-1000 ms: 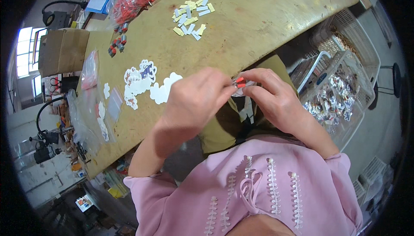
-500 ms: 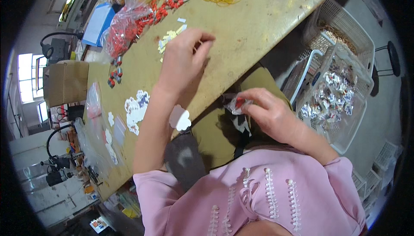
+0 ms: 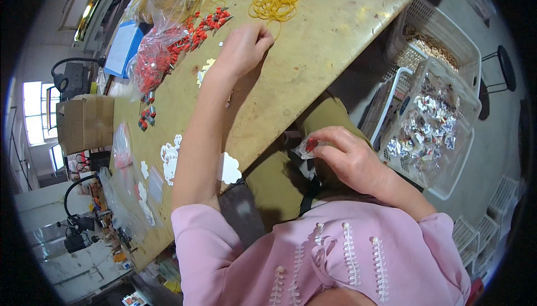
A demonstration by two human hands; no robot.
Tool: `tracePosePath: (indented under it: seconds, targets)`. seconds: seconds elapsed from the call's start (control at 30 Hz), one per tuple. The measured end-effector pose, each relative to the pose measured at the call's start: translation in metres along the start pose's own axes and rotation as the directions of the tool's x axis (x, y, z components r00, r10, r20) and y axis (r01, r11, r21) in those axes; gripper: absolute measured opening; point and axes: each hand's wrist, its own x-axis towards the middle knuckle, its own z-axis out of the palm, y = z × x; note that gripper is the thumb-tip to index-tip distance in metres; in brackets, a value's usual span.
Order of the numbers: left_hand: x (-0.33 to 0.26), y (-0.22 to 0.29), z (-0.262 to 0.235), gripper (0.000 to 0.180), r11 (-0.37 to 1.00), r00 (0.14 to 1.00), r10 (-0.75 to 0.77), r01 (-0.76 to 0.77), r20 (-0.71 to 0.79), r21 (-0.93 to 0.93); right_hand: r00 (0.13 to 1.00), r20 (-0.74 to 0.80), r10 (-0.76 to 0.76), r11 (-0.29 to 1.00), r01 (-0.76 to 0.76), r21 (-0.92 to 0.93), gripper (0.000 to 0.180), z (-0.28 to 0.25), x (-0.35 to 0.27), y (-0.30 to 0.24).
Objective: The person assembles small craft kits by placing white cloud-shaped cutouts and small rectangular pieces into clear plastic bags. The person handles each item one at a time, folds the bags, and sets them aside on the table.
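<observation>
My left hand (image 3: 243, 53) reaches over the table with its fingers pinched. At its fingertips is one thin yellow rubber band (image 3: 279, 30), which trails from the near side of a loose heap of rubber bands (image 3: 275, 1). My right hand (image 3: 353, 158) is over my lap, just off the table edge, closed on a small clear plastic bag (image 3: 302, 148) with something red inside. Under my left forearm lie small pale yellow slips (image 3: 205, 71), partly hidden. White scalloped cards (image 3: 170, 159) lie by that forearm, and another white card (image 3: 230, 169) sits at the table's edge.
A plastic bag (image 3: 150, 65) spills red and grey small parts across the table (image 3: 313, 43). Behind are a blue folder (image 3: 124, 49) and a cardboard box (image 3: 85, 122). On the right, white crates (image 3: 467, 160) hold bagged pieces (image 3: 428, 121) and tan parts.
My left hand has moved farther over the table, from beside the yellow slips to the rubber bands. My right hand stays over my lap with the small bag.
</observation>
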Motion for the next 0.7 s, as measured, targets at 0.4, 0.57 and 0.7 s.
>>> tracePosePath:
  seconds: [0.4,0.57,0.7]
  targets:
    - [-0.173,0.086,-0.007,0.013,0.786,0.981,-0.189,0.118,-0.053,-0.607,1.000,0.015,-0.004,0.998,0.004,0.059,0.016,0.012,0.010,-0.009]
    - [-0.217,0.102,0.006,0.018,0.959,0.965,0.098,-0.157,-0.243,-0.236,0.999,0.034,0.000,0.998,-0.002,0.057,0.018,0.021,0.014,-0.023]
    - [-0.238,0.100,-0.004,0.020,0.976,0.983,0.130,-0.150,-0.129,-0.156,0.993,0.091,-0.078,0.994,0.071,0.078,0.019,0.029,0.014,-0.028]
